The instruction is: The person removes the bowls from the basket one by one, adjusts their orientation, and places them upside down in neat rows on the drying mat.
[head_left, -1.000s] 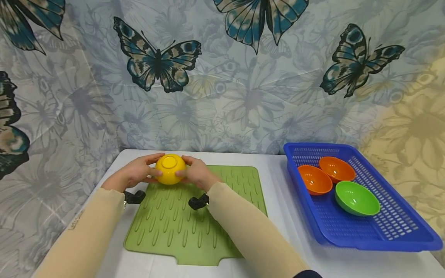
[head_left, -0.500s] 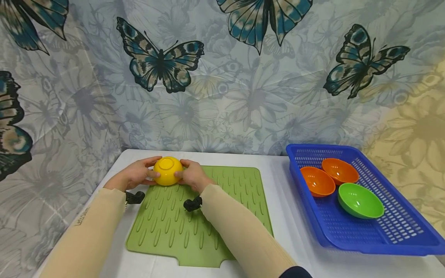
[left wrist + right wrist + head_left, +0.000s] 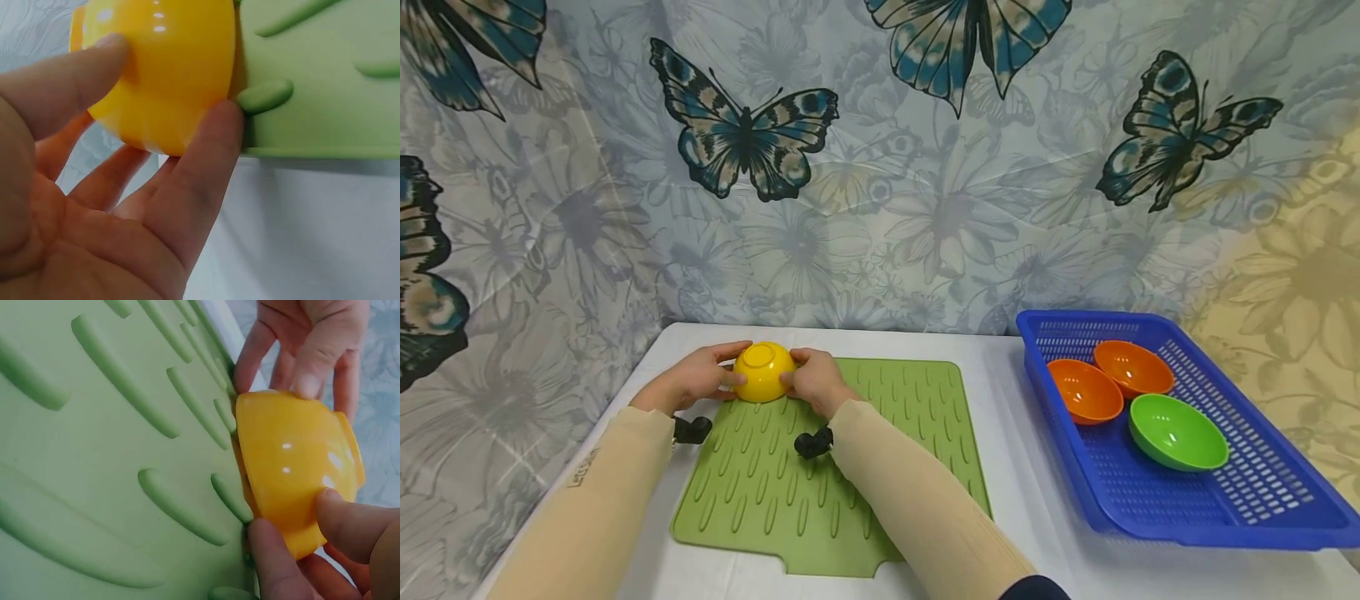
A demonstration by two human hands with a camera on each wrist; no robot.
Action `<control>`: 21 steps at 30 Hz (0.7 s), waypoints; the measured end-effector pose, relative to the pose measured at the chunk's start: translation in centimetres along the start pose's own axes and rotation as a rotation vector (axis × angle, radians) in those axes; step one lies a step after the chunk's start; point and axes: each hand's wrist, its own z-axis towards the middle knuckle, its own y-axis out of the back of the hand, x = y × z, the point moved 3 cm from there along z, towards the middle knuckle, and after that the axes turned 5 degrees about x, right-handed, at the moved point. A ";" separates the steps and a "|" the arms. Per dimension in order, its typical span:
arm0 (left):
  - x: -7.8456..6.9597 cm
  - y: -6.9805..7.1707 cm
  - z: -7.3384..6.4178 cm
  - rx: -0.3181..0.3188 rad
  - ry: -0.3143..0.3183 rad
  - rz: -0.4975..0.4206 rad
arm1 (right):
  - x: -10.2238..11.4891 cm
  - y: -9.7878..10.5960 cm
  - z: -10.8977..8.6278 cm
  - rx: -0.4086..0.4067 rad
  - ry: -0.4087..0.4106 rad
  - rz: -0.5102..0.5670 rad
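A glossy yellow bowl (image 3: 764, 372) sits upside down, foot ring up, at the far left corner of a green ridged mat (image 3: 820, 467). My left hand (image 3: 696, 377) holds it from the left side, thumb on its wall and fingers spread round it. From the right, my right hand (image 3: 820, 382) grips the same bowl. In the left wrist view, one fingertip (image 3: 225, 115) of the left hand lies right at the rim, close over the mat. The right wrist view shows the bowl (image 3: 297, 469) between both hands, rim down against the mat's ridges.
A blue perforated basket (image 3: 1135, 512) stands to the right. Inside are two orange bowls (image 3: 1084, 392) and a green bowl (image 3: 1177, 433), all open side up. White cloth (image 3: 1000, 467) covers the table, and a butterfly-patterned fabric (image 3: 925, 250) hangs behind it.
The yellow bowl has come down slightly onto the mat's corner, with both hands still round it. The head view has shifted a little. The basket's bowls stay put.
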 end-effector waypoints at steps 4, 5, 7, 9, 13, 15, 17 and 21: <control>0.0 -0.2 0.2 -0.024 -0.003 0.070 | 0.0 0.1 -0.1 -0.033 -0.001 -0.016; 0.0 -0.3 0.3 -0.032 -0.010 0.096 | 0.0 0.1 -0.1 -0.043 -0.001 -0.020; -0.1 -0.4 0.4 -0.051 -0.027 0.143 | 0.0 0.2 -0.1 -0.064 0.001 -0.027; -0.1 -0.6 0.5 -0.073 -0.040 0.183 | 0.0 0.3 -0.1 -0.081 0.000 -0.020; 0.0 -0.7 0.5 -0.104 -0.048 0.229 | -0.1 0.4 -0.2 -0.092 -0.004 0.048; 0.0 -0.8 0.5 -0.108 -0.047 0.239 | -0.2 0.5 -0.3 -0.087 -0.004 0.098; 0.0 -0.8 0.5 -0.108 -0.051 0.251 | -0.2 0.7 -0.4 -0.074 -0.004 0.149; 0.0 -0.9 0.6 -0.115 -0.052 0.268 | -0.2 1.4 -0.4 -0.023 -0.004 0.230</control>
